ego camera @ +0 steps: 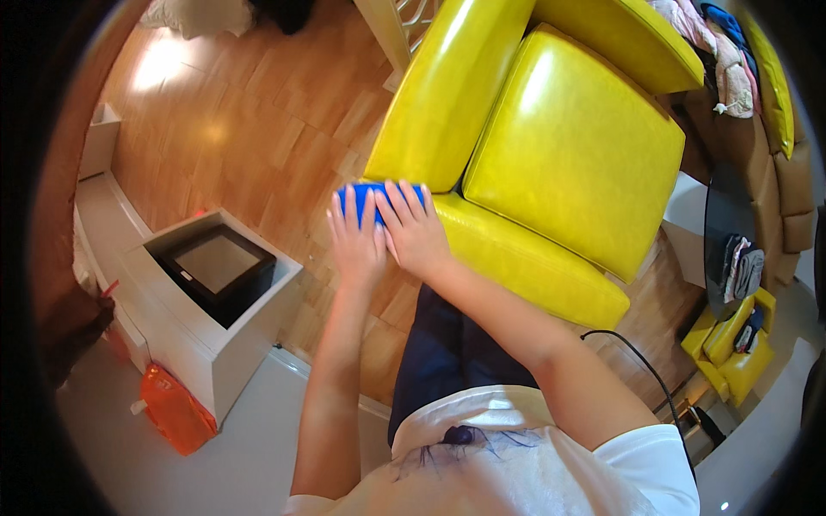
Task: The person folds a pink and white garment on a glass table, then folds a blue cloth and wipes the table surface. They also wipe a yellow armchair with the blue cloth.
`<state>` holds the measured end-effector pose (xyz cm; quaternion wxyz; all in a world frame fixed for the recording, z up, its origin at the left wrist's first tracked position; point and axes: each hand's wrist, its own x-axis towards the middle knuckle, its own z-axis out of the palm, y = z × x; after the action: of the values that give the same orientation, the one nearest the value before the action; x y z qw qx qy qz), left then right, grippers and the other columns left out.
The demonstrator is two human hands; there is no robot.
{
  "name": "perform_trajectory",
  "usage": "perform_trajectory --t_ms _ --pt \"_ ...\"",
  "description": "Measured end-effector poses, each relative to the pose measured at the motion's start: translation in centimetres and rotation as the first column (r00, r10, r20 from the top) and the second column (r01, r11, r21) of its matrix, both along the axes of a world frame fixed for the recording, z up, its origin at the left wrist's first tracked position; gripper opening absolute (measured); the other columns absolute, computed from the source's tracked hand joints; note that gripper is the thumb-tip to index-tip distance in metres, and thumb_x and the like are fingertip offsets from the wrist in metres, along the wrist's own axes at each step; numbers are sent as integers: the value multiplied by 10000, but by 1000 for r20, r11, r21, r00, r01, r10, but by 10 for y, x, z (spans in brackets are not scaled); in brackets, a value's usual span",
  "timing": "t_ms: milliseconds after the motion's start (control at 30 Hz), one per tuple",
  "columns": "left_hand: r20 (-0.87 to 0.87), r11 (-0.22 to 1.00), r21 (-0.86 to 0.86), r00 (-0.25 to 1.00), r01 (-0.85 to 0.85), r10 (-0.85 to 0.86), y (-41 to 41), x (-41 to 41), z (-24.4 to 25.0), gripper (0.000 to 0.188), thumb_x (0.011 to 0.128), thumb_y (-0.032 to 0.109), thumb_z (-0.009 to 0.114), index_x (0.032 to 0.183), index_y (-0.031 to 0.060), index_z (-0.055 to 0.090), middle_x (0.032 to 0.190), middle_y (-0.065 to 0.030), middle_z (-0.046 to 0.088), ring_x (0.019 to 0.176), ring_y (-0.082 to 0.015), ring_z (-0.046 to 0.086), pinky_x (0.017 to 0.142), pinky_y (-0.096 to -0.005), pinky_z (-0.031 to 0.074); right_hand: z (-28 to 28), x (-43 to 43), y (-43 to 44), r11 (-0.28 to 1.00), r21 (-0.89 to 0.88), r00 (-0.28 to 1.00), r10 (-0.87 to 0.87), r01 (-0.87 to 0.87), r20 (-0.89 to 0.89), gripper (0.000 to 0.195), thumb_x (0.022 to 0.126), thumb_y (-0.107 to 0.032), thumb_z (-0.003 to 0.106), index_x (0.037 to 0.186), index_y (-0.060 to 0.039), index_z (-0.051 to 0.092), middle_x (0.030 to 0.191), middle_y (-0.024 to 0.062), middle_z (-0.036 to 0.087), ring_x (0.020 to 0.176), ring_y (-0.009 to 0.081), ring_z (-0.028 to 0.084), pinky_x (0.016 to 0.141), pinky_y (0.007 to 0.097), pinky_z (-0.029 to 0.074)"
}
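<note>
A blue cloth or pad [371, 191] lies under both my hands, at the top corner of a yellow leather armchair [574, 148], where the backrest meets the near armrest. My left hand [355, 235] rests on its left part with the fingers stretched forward. Covering the right part is my right hand [410, 222], its fingers also pointing forward and its thumb side against the left hand. The palms hide much of the blue item, so its full shape and whether it is folded cannot be told.
A white cabinet [255, 322] with a dark framed recess stands at the left, an orange bag [174, 409] by it. At the right are a dark glass table [726, 226] with folded clothes, a brown sofa [792, 187] and a smaller-looking yellow armchair [742, 361]. A black cable [652, 374] hangs near my right arm.
</note>
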<state>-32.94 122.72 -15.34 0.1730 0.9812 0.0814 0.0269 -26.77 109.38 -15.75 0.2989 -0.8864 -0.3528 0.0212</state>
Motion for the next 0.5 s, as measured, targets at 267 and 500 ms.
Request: perform_trajectory --t_ms 267,500 --pt "14 987 130 996 89 -92 -18 1 3 549 906 201 527 1428 59 432 1543 -207 281 1426 -483 201 1138 -610 201 6 1 -21 1000 6 1000 -15 16 -26 548 885 -258 567 1385 -51 481 1472 159 412 1373 351 354 1128 553 251" --pt "-84 968 154 979 198 -187 -7 92 6 536 940 194 504 1456 89 406 1561 -198 254 1439 -454 191 1160 -560 181 -7 64 -3 968 44 958 -238 248 -159 581 899 -217 558 1437 -60 409 1503 167 370 1389 386 329 1133 537 265"
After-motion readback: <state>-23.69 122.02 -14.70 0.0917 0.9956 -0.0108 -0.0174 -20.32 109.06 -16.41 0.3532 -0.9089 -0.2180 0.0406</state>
